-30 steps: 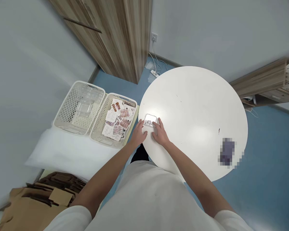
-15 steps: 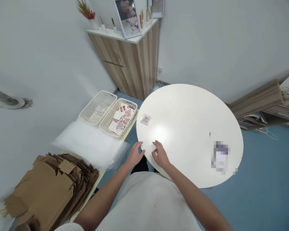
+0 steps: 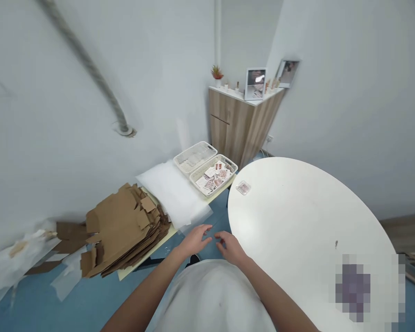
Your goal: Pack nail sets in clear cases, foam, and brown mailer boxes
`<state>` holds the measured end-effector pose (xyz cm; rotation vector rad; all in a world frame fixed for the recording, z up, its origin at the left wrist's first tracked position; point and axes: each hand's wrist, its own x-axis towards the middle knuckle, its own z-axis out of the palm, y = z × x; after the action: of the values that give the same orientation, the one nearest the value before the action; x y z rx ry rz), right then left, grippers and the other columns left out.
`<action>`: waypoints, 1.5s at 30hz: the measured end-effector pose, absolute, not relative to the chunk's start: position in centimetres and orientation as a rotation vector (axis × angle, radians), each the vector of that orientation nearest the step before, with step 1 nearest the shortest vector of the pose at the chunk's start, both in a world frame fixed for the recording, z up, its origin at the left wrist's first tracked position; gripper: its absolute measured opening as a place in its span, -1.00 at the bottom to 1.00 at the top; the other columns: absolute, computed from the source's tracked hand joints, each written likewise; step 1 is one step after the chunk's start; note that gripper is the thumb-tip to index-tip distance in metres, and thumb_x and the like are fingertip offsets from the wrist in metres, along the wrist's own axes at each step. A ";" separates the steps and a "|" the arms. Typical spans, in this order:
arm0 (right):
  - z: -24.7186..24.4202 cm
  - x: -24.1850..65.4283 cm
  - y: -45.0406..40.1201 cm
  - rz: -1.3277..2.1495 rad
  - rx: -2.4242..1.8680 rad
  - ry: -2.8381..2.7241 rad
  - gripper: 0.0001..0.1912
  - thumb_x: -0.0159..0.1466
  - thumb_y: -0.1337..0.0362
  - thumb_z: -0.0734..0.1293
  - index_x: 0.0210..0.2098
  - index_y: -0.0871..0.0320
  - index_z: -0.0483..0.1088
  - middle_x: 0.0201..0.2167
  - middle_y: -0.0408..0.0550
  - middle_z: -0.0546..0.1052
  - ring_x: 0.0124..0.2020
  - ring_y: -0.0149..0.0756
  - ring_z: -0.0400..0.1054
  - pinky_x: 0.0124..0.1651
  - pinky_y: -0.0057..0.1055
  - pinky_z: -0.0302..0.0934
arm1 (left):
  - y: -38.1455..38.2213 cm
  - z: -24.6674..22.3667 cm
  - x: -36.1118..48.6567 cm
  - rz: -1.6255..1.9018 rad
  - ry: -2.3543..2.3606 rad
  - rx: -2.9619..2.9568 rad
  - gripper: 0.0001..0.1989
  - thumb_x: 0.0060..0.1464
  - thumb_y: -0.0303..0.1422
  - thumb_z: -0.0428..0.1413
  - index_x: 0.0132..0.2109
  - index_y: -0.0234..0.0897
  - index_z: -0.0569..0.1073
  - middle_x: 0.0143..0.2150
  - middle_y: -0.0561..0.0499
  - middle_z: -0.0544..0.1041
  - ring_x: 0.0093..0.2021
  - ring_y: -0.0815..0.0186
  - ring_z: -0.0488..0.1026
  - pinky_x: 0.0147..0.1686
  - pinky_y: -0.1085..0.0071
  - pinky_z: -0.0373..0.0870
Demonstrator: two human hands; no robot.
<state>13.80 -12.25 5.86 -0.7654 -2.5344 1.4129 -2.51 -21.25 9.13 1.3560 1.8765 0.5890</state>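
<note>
Lying flat, the clear case [image 3: 243, 187] (long axis unclear) sits beyond separated hands [image 3: 194, 240] [image 3: 230, 247], fingers parted.

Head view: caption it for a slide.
Empty left hand and right hand near a white table bearing a clear case, with two baskets and flattened cardboard to the left.

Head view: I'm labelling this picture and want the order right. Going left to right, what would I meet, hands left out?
Crumpled white plastic, stacked flattened cardboard, card-filled basket, small clear case, small dark mark on the white table.
</note>
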 end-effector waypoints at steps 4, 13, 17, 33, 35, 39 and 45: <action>6.3 9.4 -13.5 1.389 -0.640 -2.649 -0.71 0.15 0.34 0.18 -0.12 0.14 0.31 -0.18 -0.01 0.45 -0.33 -0.31 0.36 -0.25 -0.36 0.24 | -24.6 8.4 -6.0 0.679 1.949 1.321 -0.57 0.00 -0.22 -0.01 0.04 -0.21 0.29 -0.01 -0.08 0.40 -0.12 0.21 0.38 -0.14 0.32 0.29; 6.3 1.8 -16.6 1.319 -0.496 -2.819 -0.71 0.14 0.33 0.20 -0.13 0.13 0.33 -0.17 0.00 0.46 -0.29 -0.29 0.37 -0.21 -0.38 0.22 | -28.7 7.2 -11.8 0.782 2.021 1.266 -0.61 -0.04 -0.32 0.02 -0.01 -0.25 0.33 -0.04 -0.11 0.42 -0.15 0.21 0.40 -0.14 0.33 0.28; 6.1 0.2 -16.7 1.353 -0.460 -2.869 -0.71 0.13 0.34 0.21 -0.13 0.12 0.33 -0.18 -0.02 0.45 -0.30 -0.31 0.36 -0.20 -0.38 0.21 | -29.1 7.4 -13.1 0.827 2.010 1.245 -0.60 -0.02 -0.31 0.01 0.01 -0.26 0.31 -0.02 -0.11 0.41 -0.11 0.21 0.38 -0.10 0.32 0.26; 1.4 -6.8 -10.1 1.165 -0.971 -2.985 -0.40 0.10 0.25 0.22 0.12 0.32 0.09 0.18 0.21 0.06 0.21 -0.08 -0.10 0.15 -0.23 -0.07 | -22.8 4.3 -16.3 0.687 2.065 0.981 -0.47 -0.06 -0.18 0.02 0.07 -0.31 0.26 0.10 -0.16 0.27 0.11 0.13 0.19 0.06 0.30 0.11; 0.4 -7.9 -8.8 1.141 -1.028 -3.045 -0.35 0.10 0.26 0.22 0.15 0.32 0.02 0.23 0.19 -0.05 0.25 -0.07 -0.23 0.18 -0.22 -0.13 | -20.8 3.5 -17.1 0.639 2.011 0.887 -0.42 -0.06 -0.11 0.00 0.08 -0.32 0.24 0.13 -0.17 0.26 0.12 0.12 0.18 0.06 0.31 0.11; -1.5 -9.8 -6.8 1.123 -1.092 -3.096 -0.34 0.09 0.32 0.21 0.17 0.27 -0.02 0.26 0.12 -0.15 0.26 -0.05 -0.34 0.19 -0.17 -0.18 | -17.0 0.7 -18.7 0.658 1.978 0.544 -0.45 -0.03 -0.10 -0.05 0.05 -0.35 0.26 0.14 -0.20 0.25 0.13 0.11 0.18 0.06 0.31 0.09; -3.2 -11.0 -6.2 1.246 -0.822 -3.183 -0.39 0.08 0.33 0.23 0.13 0.23 0.05 0.24 0.15 -0.06 0.25 -0.04 -0.25 0.13 -0.10 -0.09 | -14.9 -2.9 -20.0 0.692 1.992 0.371 -0.50 0.06 -0.11 -0.17 -0.01 -0.39 0.31 0.05 -0.23 0.34 0.05 0.13 0.28 -0.04 0.31 0.19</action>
<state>-11.00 -6.22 -3.24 -0.8218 -3.1830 1.2464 -20.03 -14.88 -2.93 0.3713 1.9918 0.6915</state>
